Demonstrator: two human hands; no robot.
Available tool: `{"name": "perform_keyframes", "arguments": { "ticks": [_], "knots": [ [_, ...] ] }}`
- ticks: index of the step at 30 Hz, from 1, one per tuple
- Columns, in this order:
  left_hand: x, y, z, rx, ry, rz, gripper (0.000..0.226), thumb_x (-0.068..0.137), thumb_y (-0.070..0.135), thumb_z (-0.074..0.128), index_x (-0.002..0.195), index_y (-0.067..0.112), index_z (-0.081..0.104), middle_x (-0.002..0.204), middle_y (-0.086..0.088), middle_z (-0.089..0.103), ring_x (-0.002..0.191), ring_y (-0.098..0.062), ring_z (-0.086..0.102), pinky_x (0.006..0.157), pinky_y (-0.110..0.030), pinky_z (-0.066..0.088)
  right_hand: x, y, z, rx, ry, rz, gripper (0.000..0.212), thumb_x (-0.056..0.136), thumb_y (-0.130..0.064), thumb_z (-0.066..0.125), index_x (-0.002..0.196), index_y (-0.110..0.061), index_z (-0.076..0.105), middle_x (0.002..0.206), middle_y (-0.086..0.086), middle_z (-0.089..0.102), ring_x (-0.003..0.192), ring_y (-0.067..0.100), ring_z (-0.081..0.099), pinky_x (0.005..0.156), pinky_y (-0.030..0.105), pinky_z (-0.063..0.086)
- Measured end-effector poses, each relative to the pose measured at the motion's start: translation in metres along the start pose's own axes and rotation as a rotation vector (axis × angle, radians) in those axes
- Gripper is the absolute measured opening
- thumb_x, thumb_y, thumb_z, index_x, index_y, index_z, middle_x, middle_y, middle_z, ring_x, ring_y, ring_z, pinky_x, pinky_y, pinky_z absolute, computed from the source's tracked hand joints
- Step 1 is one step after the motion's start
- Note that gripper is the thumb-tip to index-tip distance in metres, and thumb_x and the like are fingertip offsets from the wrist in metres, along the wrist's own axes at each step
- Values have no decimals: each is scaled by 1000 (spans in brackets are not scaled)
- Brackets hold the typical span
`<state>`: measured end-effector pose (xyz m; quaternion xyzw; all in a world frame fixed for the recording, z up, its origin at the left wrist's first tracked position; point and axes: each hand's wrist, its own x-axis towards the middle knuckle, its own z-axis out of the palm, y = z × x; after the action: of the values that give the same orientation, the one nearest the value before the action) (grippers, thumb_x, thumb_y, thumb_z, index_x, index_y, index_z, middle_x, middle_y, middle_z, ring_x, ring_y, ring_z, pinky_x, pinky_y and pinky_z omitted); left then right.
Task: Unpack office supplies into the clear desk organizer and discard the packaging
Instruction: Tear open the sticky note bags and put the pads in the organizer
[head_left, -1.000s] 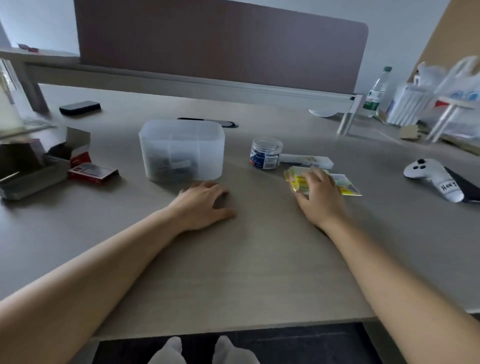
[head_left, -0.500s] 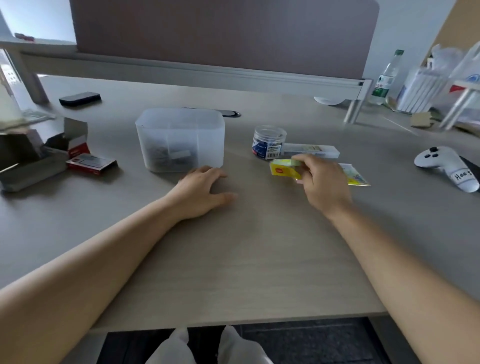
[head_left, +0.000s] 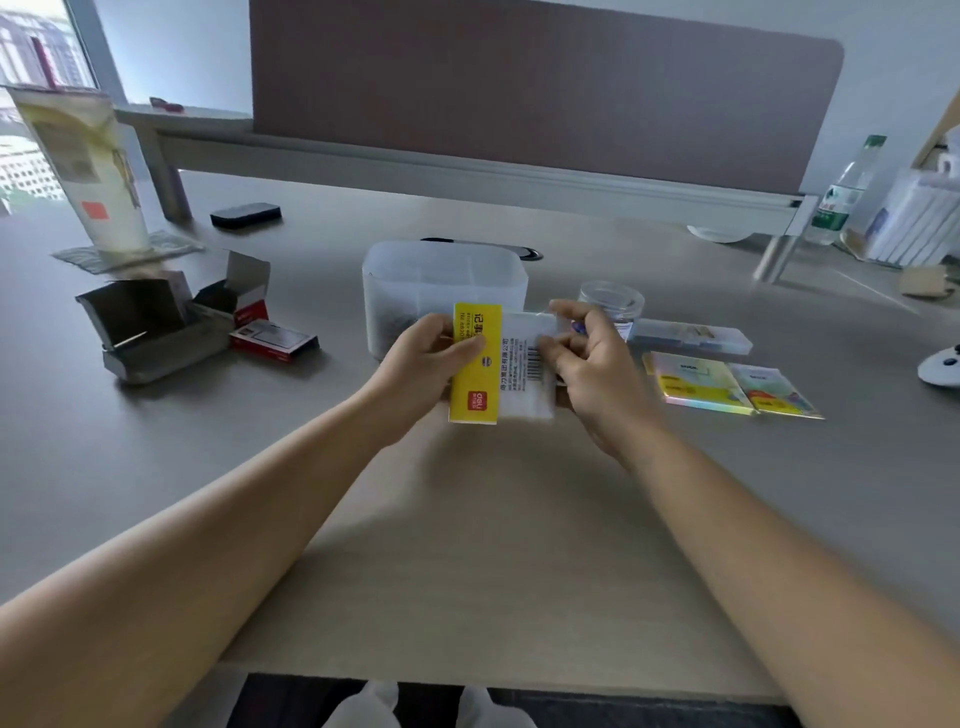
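Both hands hold a yellow-and-white pack of sticky notes (head_left: 480, 384) up above the desk, its barcode side toward me. My left hand (head_left: 421, 364) grips the yellow left edge, thumb on the front. My right hand (head_left: 587, 358) pinches the white wrapper at its upper right corner. Just behind the pack stands the clear desk organizer (head_left: 441, 275), with small dark items inside. Two more sticky-note packs (head_left: 727, 384) lie flat to the right. A small clear jar (head_left: 613, 301) and a long clear case (head_left: 691, 335) sit behind my right hand.
At left are an open grey box (head_left: 140, 327), an open small carton (head_left: 239, 296) and a red staple box (head_left: 272, 340). A tall cup (head_left: 88, 171) and a black object (head_left: 245, 214) lie further back. A water bottle (head_left: 841, 192) and a white controller (head_left: 943, 364) are at right.
My right hand lifted a sticky-note pack off the desk and carried it left. My left hand rose from the desk and took hold of the pack's other edge.
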<state>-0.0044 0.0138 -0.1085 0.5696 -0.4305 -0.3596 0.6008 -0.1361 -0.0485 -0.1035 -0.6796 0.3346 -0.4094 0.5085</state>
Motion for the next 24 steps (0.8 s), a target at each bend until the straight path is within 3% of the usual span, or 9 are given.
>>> {"name": "perform_keyframes", "arguments": {
  "ticks": [3, 8, 12, 16, 18, 24],
  "knots": [
    [2, 0, -11, -41, 48, -18, 17, 91, 13, 46, 75, 16, 44, 78, -1, 52, 71, -15, 54, 64, -33, 48, 5, -3, 10, -144, -49, -84, 34, 90, -9, 48, 121, -20, 42, 94, 16, 59, 91, 32, 60, 81, 49, 54],
    [4, 1, -27, 50, 138, 38, 16, 91, 15, 47, 76, 19, 47, 79, -1, 52, 70, -15, 51, 59, -29, 42, 15, -6, 24, -256, -12, -228, 16, 88, -9, 52, 102, -7, 59, 73, -8, 51, 63, 6, 54, 60, 19, 52],
    [5, 1, -34, 62, 172, 52, 18, 91, 14, 46, 75, 20, 47, 77, -1, 53, 67, -15, 51, 56, -27, 41, 24, -2, 30, -292, 20, -270, 6, 84, -6, 57, 84, -7, 63, 63, -8, 55, 46, -2, 53, 58, 17, 49],
    [10, -2, -41, 92, 192, 39, 16, 91, 16, 46, 76, 20, 48, 79, -2, 55, 67, -15, 53, 56, -26, 43, 28, 3, 36, -210, 4, -275, 13, 84, -4, 56, 76, -13, 58, 76, 1, 55, 60, 6, 57, 61, 22, 54],
    [13, -3, -46, 82, 218, 26, 15, 92, 18, 46, 76, 19, 49, 81, -4, 56, 70, -18, 54, 60, -31, 45, 30, 4, 35, -206, 7, -291, 16, 85, -4, 55, 73, -15, 55, 81, -4, 49, 65, 10, 53, 61, 21, 54],
    [15, -4, -49, 68, 267, 48, 14, 92, 20, 46, 78, 21, 48, 81, -1, 58, 72, -17, 56, 65, -33, 48, 31, 4, 30, -121, -102, -181, 26, 88, -3, 50, 68, -19, 49, 63, 0, 55, 55, 2, 55, 64, 19, 51]
  ]
}}
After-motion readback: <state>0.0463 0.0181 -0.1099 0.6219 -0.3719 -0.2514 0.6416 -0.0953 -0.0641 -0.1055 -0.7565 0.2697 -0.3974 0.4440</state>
